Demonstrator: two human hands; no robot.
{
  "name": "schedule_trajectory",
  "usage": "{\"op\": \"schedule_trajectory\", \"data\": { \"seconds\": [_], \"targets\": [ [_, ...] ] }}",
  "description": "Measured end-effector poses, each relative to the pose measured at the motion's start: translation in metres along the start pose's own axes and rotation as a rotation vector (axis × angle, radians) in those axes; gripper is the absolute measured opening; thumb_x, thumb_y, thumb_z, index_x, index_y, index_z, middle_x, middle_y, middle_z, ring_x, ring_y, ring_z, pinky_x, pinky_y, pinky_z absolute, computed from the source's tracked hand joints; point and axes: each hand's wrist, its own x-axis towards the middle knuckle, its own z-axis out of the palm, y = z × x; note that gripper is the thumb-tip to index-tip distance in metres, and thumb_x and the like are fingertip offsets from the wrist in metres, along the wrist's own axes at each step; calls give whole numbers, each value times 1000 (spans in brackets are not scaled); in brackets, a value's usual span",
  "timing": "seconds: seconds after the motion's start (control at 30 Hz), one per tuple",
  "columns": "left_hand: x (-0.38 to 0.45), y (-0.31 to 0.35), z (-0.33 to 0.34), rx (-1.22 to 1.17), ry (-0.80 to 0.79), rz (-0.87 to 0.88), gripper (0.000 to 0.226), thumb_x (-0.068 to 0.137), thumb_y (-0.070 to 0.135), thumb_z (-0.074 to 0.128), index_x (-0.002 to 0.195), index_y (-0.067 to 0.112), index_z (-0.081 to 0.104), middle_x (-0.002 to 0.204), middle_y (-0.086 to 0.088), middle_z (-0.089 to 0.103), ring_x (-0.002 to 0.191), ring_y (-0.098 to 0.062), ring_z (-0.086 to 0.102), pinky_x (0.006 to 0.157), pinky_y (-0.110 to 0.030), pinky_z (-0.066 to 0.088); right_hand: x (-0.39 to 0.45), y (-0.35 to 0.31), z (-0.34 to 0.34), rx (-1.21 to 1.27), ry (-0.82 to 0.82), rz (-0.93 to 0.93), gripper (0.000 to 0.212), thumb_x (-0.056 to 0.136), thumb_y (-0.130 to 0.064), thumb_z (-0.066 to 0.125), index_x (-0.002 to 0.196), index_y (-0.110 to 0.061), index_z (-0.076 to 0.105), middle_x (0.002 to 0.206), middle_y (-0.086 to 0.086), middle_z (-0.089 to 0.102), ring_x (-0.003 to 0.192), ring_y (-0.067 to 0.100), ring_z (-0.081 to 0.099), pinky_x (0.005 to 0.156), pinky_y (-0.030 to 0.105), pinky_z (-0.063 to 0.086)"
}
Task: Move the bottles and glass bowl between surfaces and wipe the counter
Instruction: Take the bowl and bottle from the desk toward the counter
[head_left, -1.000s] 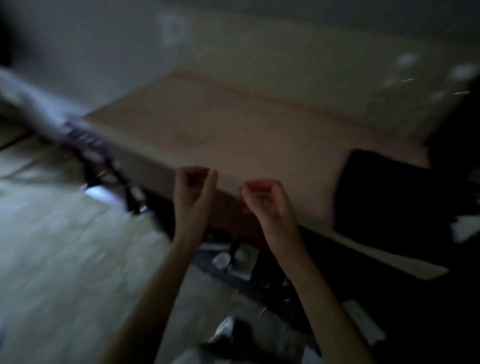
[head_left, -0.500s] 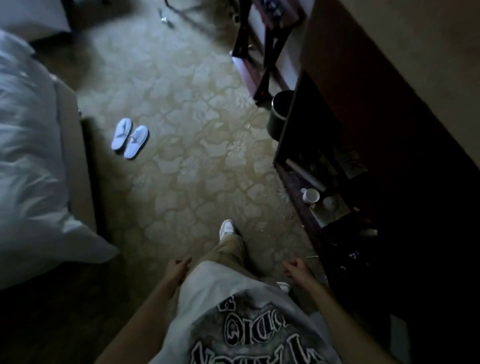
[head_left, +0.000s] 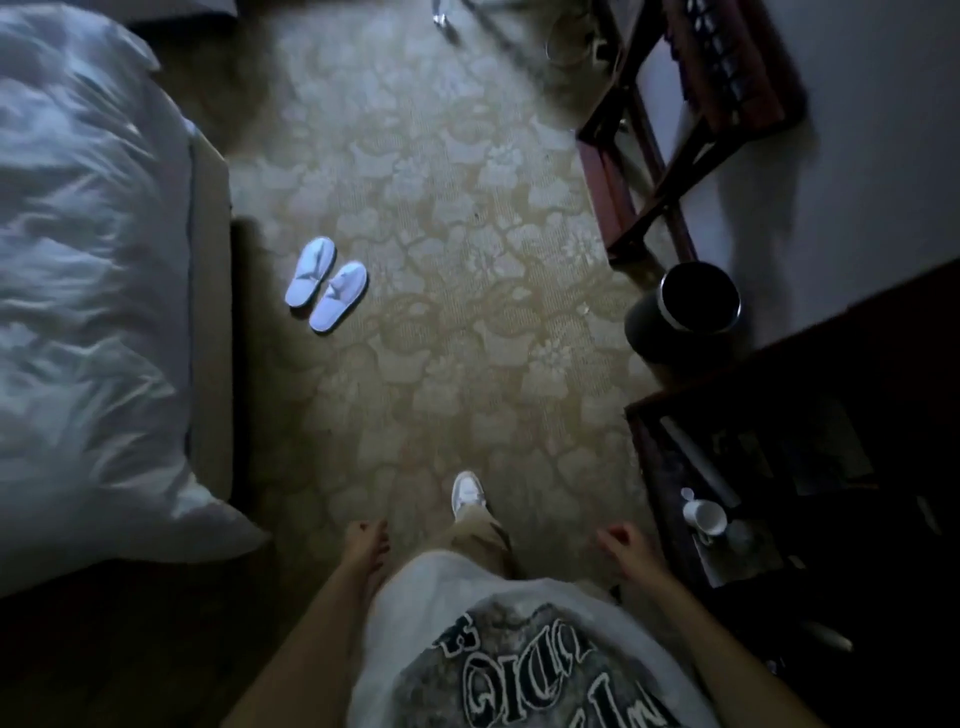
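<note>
View: a second ago the person faces a tan counter top with both hands up in front. Now the head looks down at the patterned carpet (head_left: 457, 218), much as it did half a second ago.
Left hand (head_left: 366, 545): hangs by the hip, fingers loosely curled, nothing in it.
Right hand (head_left: 621, 545): hangs low too, loosely curled, empty.
Body: one white shoe (head_left: 467, 493) steps forward between the bed (head_left: 88, 291) and the dark shelf (head_left: 649, 467).
Task things: no bottles or glass bowl can be seen. The shelf is too dark; only a white cup (head_left: 704, 517) shows there.
Nearby: white slippers (head_left: 324, 283) and a dark bin (head_left: 698, 296) sit on the floor.
What it means: the person is probably walking between surfaces, with nothing carried yet.
</note>
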Motion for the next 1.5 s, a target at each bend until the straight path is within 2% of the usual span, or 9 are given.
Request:
{"op": "schedule_trajectory", "data": {
  "seconds": [0.2, 0.3, 0.43, 0.63, 0.73, 0.97, 1.1, 1.27, 1.5],
  "targets": [
    [49, 216, -30, 95, -123, 257, 24, 99, 29, 53, 106, 6, 57, 92, -11, 62, 69, -17, 57, 58, -26, 40, 85, -72, -31, -15, 60, 84, 7, 95, -16, 58, 98, -10, 57, 99, 20, 67, 92, 34, 65, 91, 52, 53],
    [75, 295, -30, 104, -116, 338, 24, 100, 29, 51, 107, 7, 56, 89, -8, 63, 71, -16, 59, 59, -26, 42, 119, -147, -39, 4, 93, 92, 15, 94, -18, 57, 101, -4, 58, 91, 17, 67, 88, 33, 65, 86, 50, 54],
    [111, 357, -25, 159, -145, 266, 22, 100, 30, 50, 104, 10, 57, 90, -7, 65, 72, -17, 60, 62, -27, 44, 164, -277, -45, 29, 66, 121, 14, 95, -13, 54, 101, -1, 57, 82, 14, 61, 74, 27, 56, 66, 33, 45],
    [136, 419, -33, -26, -9, -50, 18, 100, 14, 51, 85, 4, 52, 69, -11, 55, 46, -16, 47, 44, -19, 33, 250, -506, -61, -131, -68, -61, 21, 95, -25, 55, 106, -8, 61, 97, 9, 66, 93, 28, 63, 82, 39, 50],
    [141, 474, -45, -54, 24, -53, 17, 101, 9, 49, 87, 1, 54, 64, -10, 47, 30, -7, 38, 31, -13, 22, 284, -634, -68, -233, -91, -192, 15, 96, -24, 54, 102, -12, 58, 98, 8, 65, 99, 29, 64, 78, 35, 48],
    [211, 632, -51, -111, -12, -65, 23, 99, 4, 51, 75, 5, 49, 49, -4, 41, 29, -6, 30, 34, -14, 22, 368, -856, -81, -239, -63, -320, 19, 96, -32, 53, 106, -17, 59, 97, 2, 65, 92, 21, 62, 71, 31, 47],
    [278, 754, -59, -123, -79, -65, 38, 100, 7, 46, 63, 13, 42, 41, 4, 38, 31, -8, 28, 36, -14, 20, 416, -906, -96, -210, -33, -162, 15, 96, -30, 53, 101, -17, 57, 95, 5, 64, 91, 24, 62, 72, 33, 47],
    [337, 972, -95, -105, -105, 68, 14, 99, 14, 52, 89, 6, 55, 69, -7, 58, 55, -17, 52, 52, -23, 33, 456, -966, -126, -138, 31, 75, 13, 94, -21, 56, 89, -8, 56, 78, 13, 58, 74, 24, 52, 67, 35, 40],
    [395, 1259, -141, -78, -60, 400, 17, 101, 23, 52, 103, 9, 60, 90, -10, 68, 70, -15, 61, 51, -17, 45, 548, -1140, -136, -53, 73, 123, 16, 95, -17, 55, 91, -2, 55, 70, 12, 56, 63, 24, 51, 57, 31, 38]
  ]
}}
